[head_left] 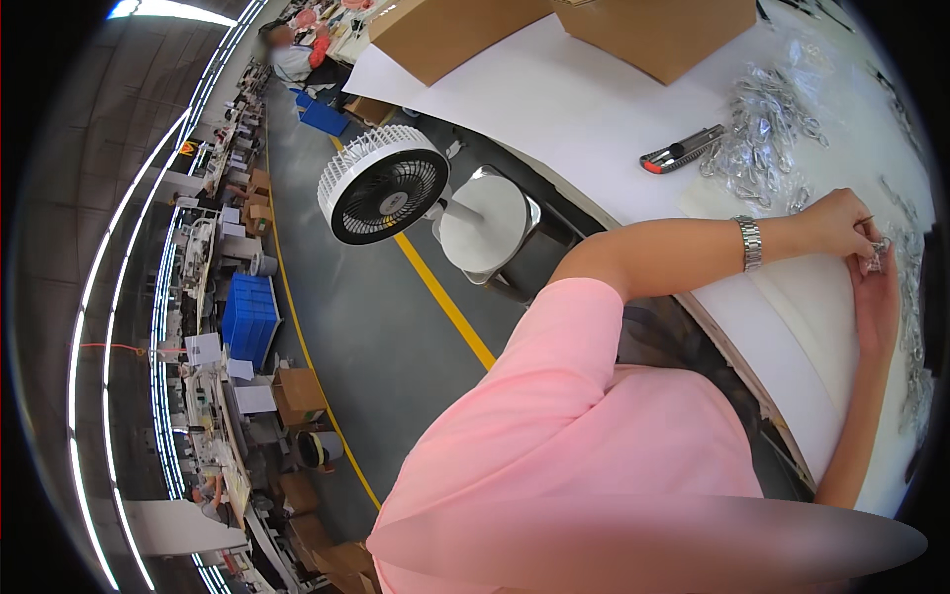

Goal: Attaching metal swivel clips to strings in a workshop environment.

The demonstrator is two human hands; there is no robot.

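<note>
At the far right, over the white table [594, 129], my two hands meet fingertip to fingertip. My left hand [839, 220], with a metal-banded watch [750, 244] on its wrist, is closed in a pinch. My right hand [875, 297] comes up from below, its fingers closed at the same spot. Between them shows a small shiny silvery piece [875, 259]; its exact kind is too small to tell. Close by lies a heap of silvery wire-like metal pieces [757, 139], partly in clear plastic. A utility knife [683, 148] with a red end rests beside the heap.
Cardboard boxes [653, 35] stand along the table's far side. More loose metal pieces [910, 327] line the right edge. Left of the table are a white fan [391, 188] and a round white seat [485, 226]. Blue crates [249, 317] and a seated person [297, 59] are farther off.
</note>
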